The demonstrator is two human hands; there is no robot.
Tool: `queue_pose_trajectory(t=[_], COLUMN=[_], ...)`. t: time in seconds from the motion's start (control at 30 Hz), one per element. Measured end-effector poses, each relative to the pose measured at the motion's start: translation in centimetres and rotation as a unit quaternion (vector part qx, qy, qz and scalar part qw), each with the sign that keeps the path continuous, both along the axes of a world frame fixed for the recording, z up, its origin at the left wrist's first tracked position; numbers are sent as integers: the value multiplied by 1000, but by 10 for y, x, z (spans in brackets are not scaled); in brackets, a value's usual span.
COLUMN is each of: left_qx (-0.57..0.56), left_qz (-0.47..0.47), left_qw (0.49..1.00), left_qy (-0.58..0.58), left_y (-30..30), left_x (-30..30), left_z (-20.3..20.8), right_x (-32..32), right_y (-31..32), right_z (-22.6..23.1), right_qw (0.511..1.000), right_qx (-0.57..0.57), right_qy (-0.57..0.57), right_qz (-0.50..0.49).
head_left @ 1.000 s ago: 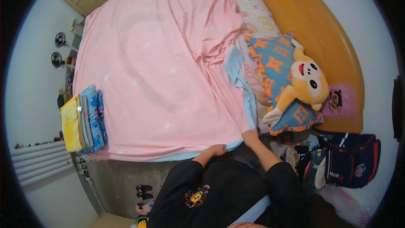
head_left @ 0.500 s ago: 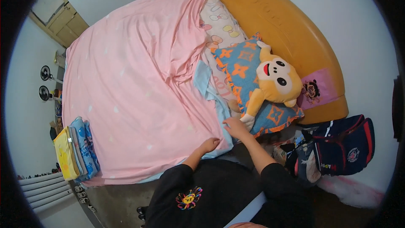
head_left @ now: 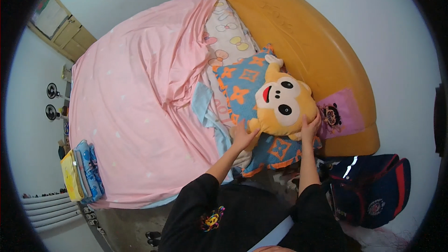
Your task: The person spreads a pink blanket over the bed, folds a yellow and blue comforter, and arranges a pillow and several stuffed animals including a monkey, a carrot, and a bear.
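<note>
A yellow plush monkey [head_left: 280,107] with big round eyes lies face up on a blue and orange pillow [head_left: 240,91] by the headboard. My left hand [head_left: 243,136] is closed on the plush near its lower arm, thumb toward the head. On the other side, my right hand [head_left: 310,128] grips the edge of the monkey's head by its ear, with the fingers partly hidden. Left of my left hand, a pink blanket [head_left: 140,93] with a light blue underside [head_left: 202,104] covers most of the bed, its near edge folded back.
A curved orange-brown headboard [head_left: 303,32] bounds the right side, with a pink cloth [head_left: 343,112] over it. A dark blue backpack [head_left: 371,186] sits beside the bed at the right. Folded yellow and blue textiles [head_left: 81,172] rest at the bed's left corner.
Both hands have left the blanket's edge and moved to the plush monkey, taking hold of its two sides. The whole view has shifted a little.
</note>
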State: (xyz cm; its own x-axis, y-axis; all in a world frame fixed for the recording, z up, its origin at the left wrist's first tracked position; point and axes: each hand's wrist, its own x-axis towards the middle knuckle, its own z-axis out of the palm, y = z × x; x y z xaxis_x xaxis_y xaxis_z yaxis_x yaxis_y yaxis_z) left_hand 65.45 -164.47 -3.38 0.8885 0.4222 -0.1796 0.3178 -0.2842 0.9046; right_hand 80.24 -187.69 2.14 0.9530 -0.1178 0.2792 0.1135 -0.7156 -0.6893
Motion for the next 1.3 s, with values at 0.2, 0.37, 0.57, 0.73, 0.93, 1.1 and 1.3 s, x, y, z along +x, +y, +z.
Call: queue_pose_trajectory(t=[0.2,0.37,0.57,0.73,0.93,1.1,1.3], left_qx=[-62,-253,-245,-289,-347,-281,-156], left_qz=[88,96,-21,-18,68,111,364], left_qw=[993,956,964,957,932,949,917], left_qy=[58,110,104,32,-84,-93,-44], left_y=[-22,-14,-3,17,97,164,221], left_x=[61,72,73,43,-45,-158,-304], left_z=[-1,-2,23,26,49,64,49], right_x=[49,41,32,9,-46,-108,-213], right_y=[-40,-30,-32,-12,72,170,307], right_z=[-37,-18,-17,-9,-1,1,6], right_qw=[942,883,801,791,743,739,677], right_qx=[195,301,469,496,539,469,403], right_qy=[273,352,372,355,369,406,466], right_qz=[-20,77,17,42,144,264,402])
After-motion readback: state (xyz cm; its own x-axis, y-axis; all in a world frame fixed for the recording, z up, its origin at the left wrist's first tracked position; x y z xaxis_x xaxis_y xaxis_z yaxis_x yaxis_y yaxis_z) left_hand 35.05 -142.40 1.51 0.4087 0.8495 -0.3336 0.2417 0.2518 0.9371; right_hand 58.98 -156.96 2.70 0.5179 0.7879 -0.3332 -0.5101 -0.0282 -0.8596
